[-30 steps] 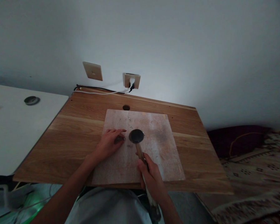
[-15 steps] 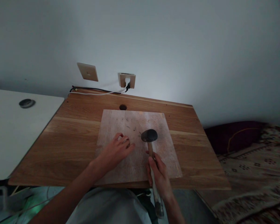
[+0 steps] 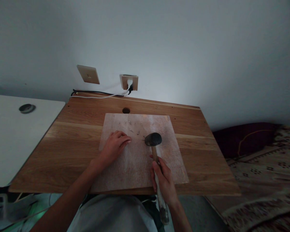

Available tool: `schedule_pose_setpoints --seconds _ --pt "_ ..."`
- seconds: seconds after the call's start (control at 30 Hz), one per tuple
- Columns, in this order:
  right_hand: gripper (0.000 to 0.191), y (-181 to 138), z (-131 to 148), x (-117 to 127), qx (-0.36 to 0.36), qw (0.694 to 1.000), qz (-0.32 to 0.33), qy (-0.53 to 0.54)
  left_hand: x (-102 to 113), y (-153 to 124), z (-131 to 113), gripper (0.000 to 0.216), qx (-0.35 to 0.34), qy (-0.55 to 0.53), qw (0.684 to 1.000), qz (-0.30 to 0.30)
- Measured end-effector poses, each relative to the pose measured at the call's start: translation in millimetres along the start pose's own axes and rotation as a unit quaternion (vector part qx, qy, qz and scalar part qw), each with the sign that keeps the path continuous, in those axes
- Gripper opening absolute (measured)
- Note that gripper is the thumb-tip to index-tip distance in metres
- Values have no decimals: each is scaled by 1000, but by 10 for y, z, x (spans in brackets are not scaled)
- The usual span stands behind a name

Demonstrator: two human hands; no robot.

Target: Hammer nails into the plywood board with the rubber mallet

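My right hand (image 3: 163,174) is wrapped round the wooden handle of a black-headed rubber mallet (image 3: 153,139), held over a thin wooden board (image 3: 135,174). To the left, my left hand (image 3: 114,144) is over the board with its fingers and thumb drawn together. Whatever may be between those fingertips is too small to make out. Several nails lie or stand on the board, among them one nail (image 3: 138,132) between my left hand and the mallet head, and another nail (image 3: 131,130) further left. Small marks run in a row near the board's far edge.
Under the board is a wooden tabletop (image 3: 203,161) with a round cable hole (image 3: 126,110). Cables (image 3: 99,95) run along its back edge to a wall socket (image 3: 132,82). A white table (image 3: 12,138) adjoins on the left; a patterned bedspread (image 3: 268,174) lies on the right.
My left hand has shifted left and slightly away from me, its curled fingers now drawn together. My right hand and the mallet stay nearly in place. The view has moved slightly.
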State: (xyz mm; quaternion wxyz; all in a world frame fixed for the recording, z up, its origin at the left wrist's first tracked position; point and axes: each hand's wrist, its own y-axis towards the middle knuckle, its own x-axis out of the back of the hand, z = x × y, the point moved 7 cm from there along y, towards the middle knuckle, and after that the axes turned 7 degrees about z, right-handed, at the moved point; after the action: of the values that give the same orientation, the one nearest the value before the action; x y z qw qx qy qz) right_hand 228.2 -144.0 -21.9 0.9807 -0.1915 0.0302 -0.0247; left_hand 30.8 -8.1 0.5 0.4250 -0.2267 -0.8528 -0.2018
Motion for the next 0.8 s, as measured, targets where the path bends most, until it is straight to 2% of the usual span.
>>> schedule_pose_setpoints --seconds 0.13,0.33,0.53,0.8 --pt "52 -8 -11 9 -3 1000 -6 -7 0 16 -65 25 -14 38 999 6" --pt "55 -2 -64 7 -29 1000 -9 6 -27 14 -121 22 -9 52 998 16" --pt "57 2 -20 -1 -26 1000 -6 -8 -28 -13 -131 19 -17 41 999 -2" --pt "50 3 -111 17 -17 1000 2 1 -84 -18 -85 15 -6 -9 1000 18"
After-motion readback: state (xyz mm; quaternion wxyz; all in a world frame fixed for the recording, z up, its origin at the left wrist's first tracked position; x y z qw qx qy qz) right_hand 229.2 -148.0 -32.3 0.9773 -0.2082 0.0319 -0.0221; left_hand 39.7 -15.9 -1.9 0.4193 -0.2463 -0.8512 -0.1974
